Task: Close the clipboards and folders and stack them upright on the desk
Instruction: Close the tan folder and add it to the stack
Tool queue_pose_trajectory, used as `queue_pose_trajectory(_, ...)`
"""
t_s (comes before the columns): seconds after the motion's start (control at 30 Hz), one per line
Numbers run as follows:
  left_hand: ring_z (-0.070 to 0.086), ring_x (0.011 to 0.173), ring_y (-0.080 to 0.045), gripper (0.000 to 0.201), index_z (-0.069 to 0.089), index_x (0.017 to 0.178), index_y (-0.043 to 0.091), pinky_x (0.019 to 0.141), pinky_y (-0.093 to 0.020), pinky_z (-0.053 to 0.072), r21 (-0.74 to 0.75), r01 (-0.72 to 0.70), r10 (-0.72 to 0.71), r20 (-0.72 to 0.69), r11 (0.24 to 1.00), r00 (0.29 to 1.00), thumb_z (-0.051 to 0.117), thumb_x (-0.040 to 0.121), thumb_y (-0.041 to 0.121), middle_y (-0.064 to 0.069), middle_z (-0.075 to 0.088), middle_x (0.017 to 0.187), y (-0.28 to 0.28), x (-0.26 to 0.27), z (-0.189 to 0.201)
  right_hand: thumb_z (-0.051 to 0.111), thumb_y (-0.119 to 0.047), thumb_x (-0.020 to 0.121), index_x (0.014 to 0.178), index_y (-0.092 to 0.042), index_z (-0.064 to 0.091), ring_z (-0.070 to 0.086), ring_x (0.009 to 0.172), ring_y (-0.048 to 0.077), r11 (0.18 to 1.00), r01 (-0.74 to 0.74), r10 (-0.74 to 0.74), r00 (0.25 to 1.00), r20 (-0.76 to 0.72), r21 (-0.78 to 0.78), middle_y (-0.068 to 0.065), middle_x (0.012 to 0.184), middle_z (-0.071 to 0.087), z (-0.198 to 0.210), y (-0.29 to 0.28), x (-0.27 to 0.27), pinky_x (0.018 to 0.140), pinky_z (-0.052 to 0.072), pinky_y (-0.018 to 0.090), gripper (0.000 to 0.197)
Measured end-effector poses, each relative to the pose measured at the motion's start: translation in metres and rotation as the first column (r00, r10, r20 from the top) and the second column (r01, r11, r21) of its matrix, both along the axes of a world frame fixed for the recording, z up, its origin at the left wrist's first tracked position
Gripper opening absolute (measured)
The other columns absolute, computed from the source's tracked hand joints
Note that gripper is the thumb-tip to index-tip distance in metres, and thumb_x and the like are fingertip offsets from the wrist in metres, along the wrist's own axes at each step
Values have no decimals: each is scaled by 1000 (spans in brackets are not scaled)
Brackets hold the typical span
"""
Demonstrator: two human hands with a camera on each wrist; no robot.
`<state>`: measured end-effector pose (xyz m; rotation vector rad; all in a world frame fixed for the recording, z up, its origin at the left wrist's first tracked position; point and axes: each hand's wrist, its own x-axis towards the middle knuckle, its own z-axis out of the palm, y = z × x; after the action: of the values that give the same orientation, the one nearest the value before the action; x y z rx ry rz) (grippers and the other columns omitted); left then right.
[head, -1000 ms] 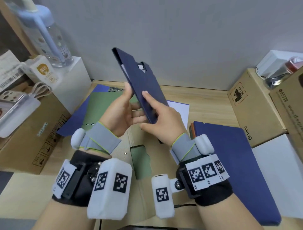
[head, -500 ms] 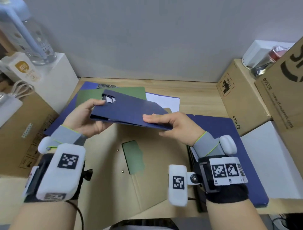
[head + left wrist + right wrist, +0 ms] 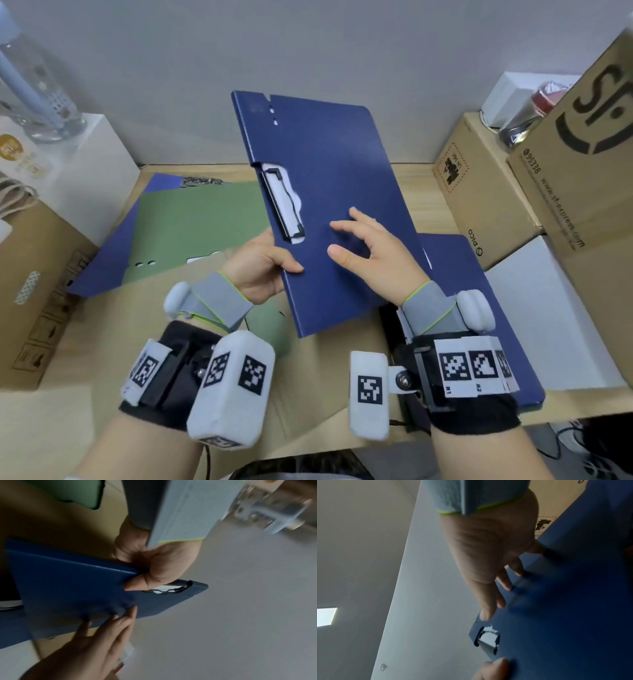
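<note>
A closed dark blue clipboard folder (image 3: 335,178) is held up above the desk, tilted, with its cover facing me and its clip (image 3: 282,209) showing through a cutout on the left edge. My left hand (image 3: 263,270) grips that left edge just below the clip, thumb on the cover (image 3: 68,588). My right hand (image 3: 370,253) lies against the cover with loosely spread fingers (image 3: 503,601), fingertips touching it. On the desk lie an open green folder (image 3: 191,226), an open tan folder (image 3: 113,342) and another blue folder (image 3: 479,308).
Stacked cardboard boxes (image 3: 486,192) stand on the right side of the desk. On the left are a white box (image 3: 99,161) with a water bottle (image 3: 30,92) on it and a brown carton (image 3: 37,291). A grey wall (image 3: 308,51) closes the back.
The blue folder went from lying nearly flat between my hands to raised with its cover towards me. My right hand left its right edge and now rests on the cover.
</note>
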<state>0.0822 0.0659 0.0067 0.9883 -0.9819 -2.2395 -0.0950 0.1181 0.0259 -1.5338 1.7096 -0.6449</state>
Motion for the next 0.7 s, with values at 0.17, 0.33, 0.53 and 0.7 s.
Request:
queue_pose_trajectory(0.17, 74, 76, -18, 78, 42, 136, 13, 61, -31, 60, 99, 175, -170, -58, 980, 984, 37, 69, -27, -2, 76, 86, 25, -72, -39, 58, -39, 86, 136, -33, 43, 0, 149, 20, 969, 224, -217, 974, -70, 106, 0, 160, 10, -18, 21, -39, 117, 13, 55, 52)
queue_pose_trajectory(0.33, 74, 76, -21, 74, 39, 138, 8, 66, -35, 61, 206, 329, -319, -81, 922, 944, 32, 74, -30, -6, 76, 82, 56, -124, -78, 57, -33, 88, 134, -30, 46, 4, 149, 19, 929, 313, -304, 950, -74, 196, 3, 160, 13, -40, 46, -67, 119, 14, 47, 48)
queue_pose_trajectory(0.53, 60, 89, -19, 52, 48, 126, 6, 56, -25, 55, 193, 452, -484, 180, 871, 856, 44, 77, -10, -12, 58, 105, 79, -160, -96, 64, -33, 83, 120, -21, 56, 4, 149, 19, 882, 352, -336, 936, -104, 314, 5, 160, 13, -80, 57, -79, 117, 12, 55, 39)
queue_pose_trajectory(0.7, 63, 56, -5, 18, 47, 81, 12, 52, -15, 51, 206, 559, -589, 412, 803, 695, 41, 90, -3, 0, 59, 62, 56, -142, -87, 69, -37, 79, 110, -20, 52, 6, 148, 22, 843, 414, -345, 906, -245, 344, 0, 160, 5, -90, 46, -77, 113, 4, 62, 39)
